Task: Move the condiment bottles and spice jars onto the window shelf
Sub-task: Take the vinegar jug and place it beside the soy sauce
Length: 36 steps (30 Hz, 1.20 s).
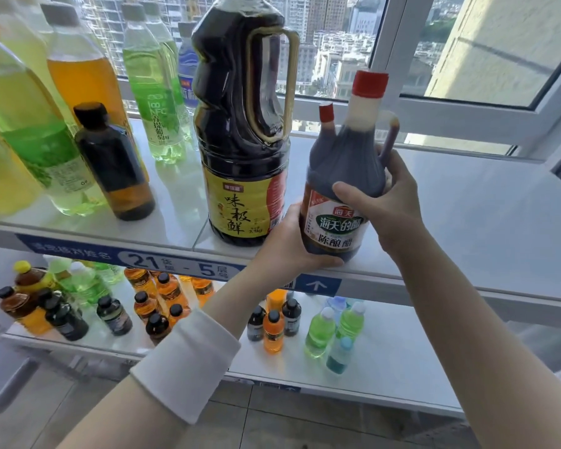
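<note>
A dark vinegar bottle (pixel 344 163) with red caps and a side handle is at the front edge of the white window shelf (pixel 467 222). My left hand (pixel 289 247) cups its base from the left and underneath. My right hand (pixel 382 202) grips its shoulder from the right, thumb across the front. Whether its base rests on the shelf is hidden by my fingers. A big dark soy sauce jug (pixel 243 124) with a yellow label stands just left of it. A smaller dark bottle (pixel 114 163) with a black cap stands further left.
Tall green and yellow drink bottles (pixel 30 124) crowd the shelf's left and back. The window frame (pixel 460 108) runs behind. A lower shelf (pixel 386 367) holds several small orange, dark and green bottles. The shelf surface to the right of the vinegar bottle is bare.
</note>
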Each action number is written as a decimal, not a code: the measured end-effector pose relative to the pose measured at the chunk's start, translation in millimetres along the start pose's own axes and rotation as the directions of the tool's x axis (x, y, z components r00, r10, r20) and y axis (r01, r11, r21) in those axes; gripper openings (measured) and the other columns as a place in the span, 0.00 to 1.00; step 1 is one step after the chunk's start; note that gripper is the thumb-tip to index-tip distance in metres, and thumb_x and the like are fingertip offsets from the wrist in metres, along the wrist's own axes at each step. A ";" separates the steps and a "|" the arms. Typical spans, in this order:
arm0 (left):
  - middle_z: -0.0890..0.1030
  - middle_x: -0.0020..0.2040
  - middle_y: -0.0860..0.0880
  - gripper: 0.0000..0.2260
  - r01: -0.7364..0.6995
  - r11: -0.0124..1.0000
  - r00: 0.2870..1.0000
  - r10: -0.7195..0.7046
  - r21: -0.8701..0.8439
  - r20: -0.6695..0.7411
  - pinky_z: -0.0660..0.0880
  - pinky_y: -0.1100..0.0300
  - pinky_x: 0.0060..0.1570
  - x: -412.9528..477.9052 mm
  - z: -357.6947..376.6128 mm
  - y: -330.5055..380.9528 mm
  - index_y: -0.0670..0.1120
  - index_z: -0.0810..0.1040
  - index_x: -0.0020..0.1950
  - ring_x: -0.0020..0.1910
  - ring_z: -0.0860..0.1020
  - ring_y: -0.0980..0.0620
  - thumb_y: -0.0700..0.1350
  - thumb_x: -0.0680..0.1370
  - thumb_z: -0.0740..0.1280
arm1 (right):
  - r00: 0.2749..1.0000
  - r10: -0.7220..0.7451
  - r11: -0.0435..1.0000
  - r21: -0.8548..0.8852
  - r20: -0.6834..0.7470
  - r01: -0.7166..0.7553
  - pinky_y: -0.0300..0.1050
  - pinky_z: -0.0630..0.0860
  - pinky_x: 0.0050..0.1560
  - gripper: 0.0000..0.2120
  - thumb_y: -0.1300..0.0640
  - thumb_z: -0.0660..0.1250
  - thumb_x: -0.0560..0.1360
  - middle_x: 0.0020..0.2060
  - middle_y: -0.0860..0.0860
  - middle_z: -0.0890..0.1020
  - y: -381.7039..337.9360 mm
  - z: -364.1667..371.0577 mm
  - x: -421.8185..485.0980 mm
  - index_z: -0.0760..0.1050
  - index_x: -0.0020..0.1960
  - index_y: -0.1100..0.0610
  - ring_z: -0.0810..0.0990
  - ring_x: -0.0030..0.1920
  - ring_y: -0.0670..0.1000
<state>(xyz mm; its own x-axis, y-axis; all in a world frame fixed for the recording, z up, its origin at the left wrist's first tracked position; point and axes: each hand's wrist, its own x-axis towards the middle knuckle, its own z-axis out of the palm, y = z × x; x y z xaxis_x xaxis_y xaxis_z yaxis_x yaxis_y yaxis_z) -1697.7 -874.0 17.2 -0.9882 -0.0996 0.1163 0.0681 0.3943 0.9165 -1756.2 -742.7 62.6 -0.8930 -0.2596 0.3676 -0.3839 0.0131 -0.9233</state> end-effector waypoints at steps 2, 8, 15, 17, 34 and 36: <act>0.74 0.53 0.60 0.39 0.011 1.000 0.999 -0.011 -0.013 -0.033 0.73 0.69 0.53 -1.7 1.7 -2.4 0.47 0.63 0.67 0.57 0.73 0.58 0.43 0.61 0.79 | 1.000 -0.022 1.000 -0.002 0.021 0.022 0.35 0.79 0.43 0.32 0.50 0.77 0.57 0.50 0.43 0.77 1.5 2.9 1.4 0.68 0.57 0.45 0.78 0.53 0.45; 0.72 0.65 0.54 0.34 0.043 0.988 0.971 -0.077 -0.148 -0.227 0.67 0.66 0.62 -24.6 4.1 -4.2 0.50 0.61 0.71 0.65 0.70 0.59 0.40 0.70 0.73 | 0.999 -0.039 0.999 0.008 0.030 0.039 0.37 0.80 0.44 0.32 0.50 0.76 0.58 0.51 0.42 0.75 5.3 9.7 8.0 0.66 0.58 0.45 0.77 0.53 0.45; 0.74 0.63 0.52 0.23 0.002 0.996 0.948 -0.030 -0.088 -0.318 0.72 0.67 0.58 -39.2 3.6 -9.0 0.49 0.69 0.66 0.61 0.73 0.57 0.40 0.73 0.70 | 0.998 -0.048 0.998 0.028 0.042 0.047 0.37 0.79 0.43 0.31 0.47 0.76 0.56 0.52 0.43 0.76 9.7 17.2 14.2 0.68 0.57 0.43 0.78 0.54 0.46; 0.74 0.63 0.52 0.23 0.000 0.996 0.947 -0.027 -0.086 -0.319 0.72 0.67 0.58 -39.6 3.3 -8.3 0.48 0.69 0.66 0.61 0.73 0.57 0.40 0.73 0.70 | 0.997 -0.061 0.998 0.029 0.048 0.059 0.36 0.79 0.43 0.30 0.51 0.77 0.59 0.51 0.43 0.76 9.8 17.7 15.3 0.67 0.56 0.44 0.78 0.53 0.46; 0.73 0.65 0.52 0.23 0.008 0.995 0.947 -0.041 -0.104 -0.318 0.67 0.81 0.51 -41.3 2.2 -7.9 0.47 0.68 0.69 0.58 0.72 0.61 0.39 0.75 0.68 | 0.981 0.172 0.974 0.132 0.091 -0.183 0.32 0.77 0.45 0.22 0.50 0.61 0.75 0.55 0.44 0.76 39.4 5.5 -25.2 0.65 0.68 0.51 0.78 0.51 0.36; 0.74 0.65 0.51 0.23 0.002 0.994 0.948 -0.037 -0.110 -0.316 0.67 0.82 0.49 -41.5 2.7 -8.0 0.46 0.69 0.69 0.58 0.72 0.62 0.38 0.75 0.68 | 0.982 0.173 0.974 0.138 0.074 -0.181 0.31 0.76 0.43 0.19 0.56 0.60 0.78 0.52 0.42 0.76 40.5 5.7 -25.0 0.65 0.68 0.52 0.79 0.48 0.34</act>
<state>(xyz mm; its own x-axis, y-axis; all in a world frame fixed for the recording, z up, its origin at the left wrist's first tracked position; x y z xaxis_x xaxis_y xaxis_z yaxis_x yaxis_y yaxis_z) -1657.7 -870.5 4.0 -0.8961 -0.3975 0.1972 0.0808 0.2907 0.9534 -1748.1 -741.2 15.3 -0.9259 -0.3246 0.1935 -0.1794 -0.0731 -0.9811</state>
